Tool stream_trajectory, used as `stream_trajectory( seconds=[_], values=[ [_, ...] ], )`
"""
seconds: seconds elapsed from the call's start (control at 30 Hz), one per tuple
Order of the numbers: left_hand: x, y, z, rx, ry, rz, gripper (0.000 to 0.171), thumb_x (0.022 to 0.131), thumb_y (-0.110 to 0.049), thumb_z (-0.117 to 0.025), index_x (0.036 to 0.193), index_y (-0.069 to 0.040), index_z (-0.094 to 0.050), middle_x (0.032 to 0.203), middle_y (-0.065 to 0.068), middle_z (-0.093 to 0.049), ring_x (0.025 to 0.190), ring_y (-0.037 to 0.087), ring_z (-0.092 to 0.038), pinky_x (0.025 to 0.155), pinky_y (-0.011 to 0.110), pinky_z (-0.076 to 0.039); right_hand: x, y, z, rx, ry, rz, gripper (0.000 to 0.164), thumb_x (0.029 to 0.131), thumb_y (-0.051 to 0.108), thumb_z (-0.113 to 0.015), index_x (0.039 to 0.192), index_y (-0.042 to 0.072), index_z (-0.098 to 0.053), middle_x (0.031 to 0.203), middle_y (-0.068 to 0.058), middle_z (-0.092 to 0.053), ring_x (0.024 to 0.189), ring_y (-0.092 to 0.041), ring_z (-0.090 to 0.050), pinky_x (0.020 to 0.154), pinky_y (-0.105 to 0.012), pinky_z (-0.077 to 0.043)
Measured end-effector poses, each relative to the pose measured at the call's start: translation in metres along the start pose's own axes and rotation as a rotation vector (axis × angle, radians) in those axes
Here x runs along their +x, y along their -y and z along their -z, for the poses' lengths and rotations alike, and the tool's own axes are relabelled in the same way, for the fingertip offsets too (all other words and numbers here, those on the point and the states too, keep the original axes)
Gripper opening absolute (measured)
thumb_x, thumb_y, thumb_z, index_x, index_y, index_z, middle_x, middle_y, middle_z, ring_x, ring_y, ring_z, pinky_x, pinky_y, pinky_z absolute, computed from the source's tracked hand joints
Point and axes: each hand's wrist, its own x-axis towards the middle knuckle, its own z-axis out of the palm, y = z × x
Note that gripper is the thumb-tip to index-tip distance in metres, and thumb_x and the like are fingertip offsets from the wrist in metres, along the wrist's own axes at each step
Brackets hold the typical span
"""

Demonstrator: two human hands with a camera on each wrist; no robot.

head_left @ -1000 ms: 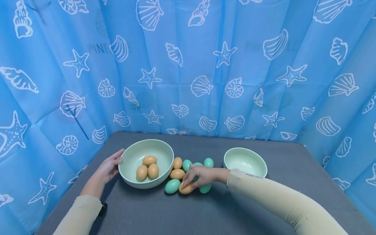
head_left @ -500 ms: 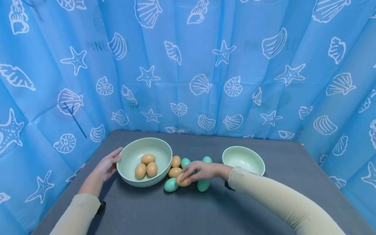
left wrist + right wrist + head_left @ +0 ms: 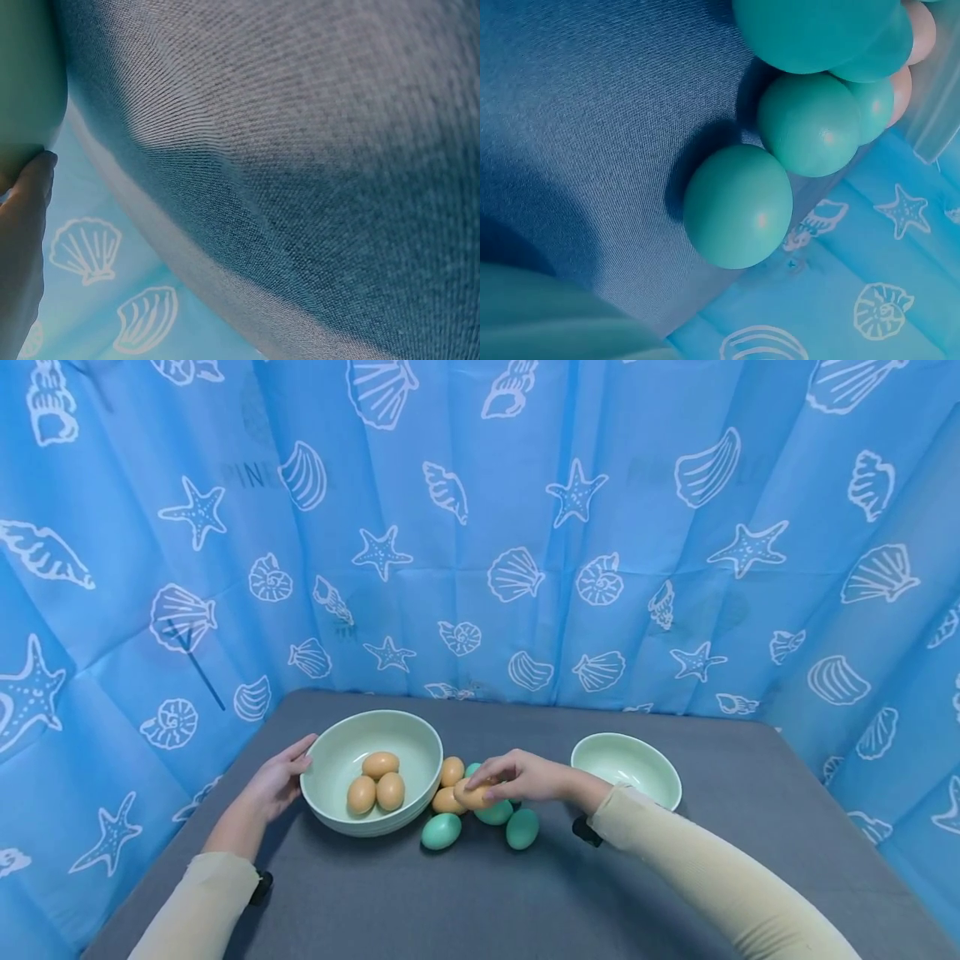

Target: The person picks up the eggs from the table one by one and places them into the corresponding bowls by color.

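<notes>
My right hand point(image 3: 528, 777) pinches a brown egg point(image 3: 472, 796) between thumb and fingers, over the cluster of eggs beside the large bowl. At the left, my left hand point(image 3: 276, 781) holds the rim of the large pale green bowl point(image 3: 330, 777). Three brown eggs point(image 3: 381, 765) lie inside this bowl. In the left wrist view a finger point(image 3: 24, 232) meets the bowl's outer wall point(image 3: 28, 75). Close to its right side are more brown eggs point(image 3: 452, 771) and several green eggs point(image 3: 441, 832), partly hidden by my right hand. The right wrist view shows green eggs point(image 3: 739, 206) close up.
A smaller pale green bowl point(image 3: 626, 764) stands to the right, partly behind my right sleeve point(image 3: 697, 852). The grey cloth-covered table point(image 3: 375, 902) reaches back to a blue curtain point(image 3: 480, 527) with white shells and starfish.
My right hand has lifted the brown egg from the near side of the cluster and moved it up and back. The left hand stays at the large bowl.
</notes>
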Motion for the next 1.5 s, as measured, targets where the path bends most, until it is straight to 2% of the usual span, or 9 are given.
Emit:
stream_trajectory(
  seconds=[0.1,0.27,0.53,0.6,0.77,1.03,1.2,1.3,1.5],
  values=[
    [0.000,-0.001,0.000,-0.006,0.001,-0.001,0.055,0.108,-0.018,-0.028,0.156,-0.012,-0.001,0.161,0.015,0.003,0.146,0.033,-0.010,0.088,0.022,-0.045,0.001,0.001,0.000,0.020,-0.030,-0.005,0.030,0.097,0.006,-0.059,0.124,-0.006,-0.062,0.119,-0.014,-0.064,0.092,-0.018,-0.056,0.080,-0.035,-0.051],
    [0.001,-0.001,-0.001,-0.032,-0.008,0.009,0.054,0.108,-0.016,-0.028,0.156,-0.013,-0.003,0.161,0.013,0.000,0.145,0.031,-0.014,0.084,0.020,-0.046,0.003,0.005,0.000,0.038,-0.094,-0.053,0.032,0.097,0.009,-0.059,0.126,-0.005,-0.062,0.111,-0.010,-0.066,0.081,-0.016,-0.058,0.078,-0.050,-0.051],
    [0.000,0.000,0.000,-0.020,-0.019,0.006,0.054,0.108,-0.016,-0.029,0.156,-0.012,-0.003,0.161,0.014,0.000,0.145,0.031,-0.014,0.083,0.019,-0.046,0.014,0.012,-0.001,0.067,-0.138,-0.072,0.033,0.098,0.010,-0.058,0.126,-0.006,-0.060,0.103,-0.011,-0.067,0.081,-0.015,-0.059,0.082,-0.056,-0.050],
    [0.000,0.001,0.000,-0.016,-0.017,0.003,0.054,0.108,-0.016,-0.028,0.156,-0.012,-0.003,0.161,0.014,0.000,0.146,0.032,-0.013,0.083,0.019,-0.046,0.017,0.014,-0.002,0.085,-0.141,-0.083,0.034,0.098,0.011,-0.058,0.127,-0.005,-0.060,0.106,-0.011,-0.067,0.083,-0.015,-0.060,0.083,-0.057,-0.050],
    [0.000,0.001,0.001,-0.022,-0.009,0.001,0.054,0.108,-0.016,-0.028,0.156,-0.011,-0.002,0.161,0.014,0.001,0.146,0.031,-0.012,0.085,0.019,-0.046,0.027,0.019,-0.004,0.128,-0.147,-0.105,0.034,0.098,0.010,-0.058,0.129,-0.004,-0.060,0.121,-0.012,-0.064,0.090,-0.015,-0.062,0.087,-0.055,-0.049],
    [0.000,-0.001,-0.002,-0.040,-0.018,0.009,0.054,0.108,-0.015,-0.027,0.156,-0.011,-0.003,0.161,0.014,-0.002,0.145,0.031,-0.015,0.086,0.020,-0.046,0.045,0.021,-0.006,0.153,-0.129,-0.090,0.034,0.098,0.009,-0.057,0.130,-0.003,-0.059,0.116,-0.010,-0.065,0.091,-0.015,-0.061,0.087,-0.043,-0.053],
    [0.000,-0.002,-0.002,-0.036,-0.031,0.020,0.054,0.108,-0.016,-0.028,0.156,-0.012,-0.004,0.161,0.013,-0.003,0.145,0.031,-0.016,0.085,0.020,-0.046,0.055,0.024,-0.007,0.183,-0.117,-0.079,0.035,0.098,0.008,-0.056,0.131,-0.004,-0.058,0.117,-0.012,-0.065,0.090,-0.016,-0.061,0.089,-0.050,-0.051],
    [0.000,-0.002,-0.002,-0.034,-0.036,0.020,0.054,0.108,-0.017,-0.028,0.156,-0.013,-0.005,0.161,0.013,-0.003,0.145,0.031,-0.016,0.083,0.019,-0.046,0.061,0.025,-0.009,0.191,-0.109,-0.083,0.035,0.098,0.009,-0.056,0.131,-0.004,-0.058,0.126,-0.013,-0.062,0.097,-0.016,-0.062,0.091,-0.051,-0.050],
    [-0.001,-0.002,-0.002,-0.050,-0.032,0.012,0.054,0.108,-0.016,-0.028,0.156,-0.012,-0.004,0.161,0.013,-0.002,0.145,0.030,-0.015,0.082,0.018,-0.046,0.073,0.027,-0.010,0.184,-0.079,-0.086,0.036,0.098,0.009,-0.057,0.132,-0.003,-0.058,0.123,-0.011,-0.064,0.099,-0.015,-0.061,0.090,-0.040,-0.051]
  ],
)
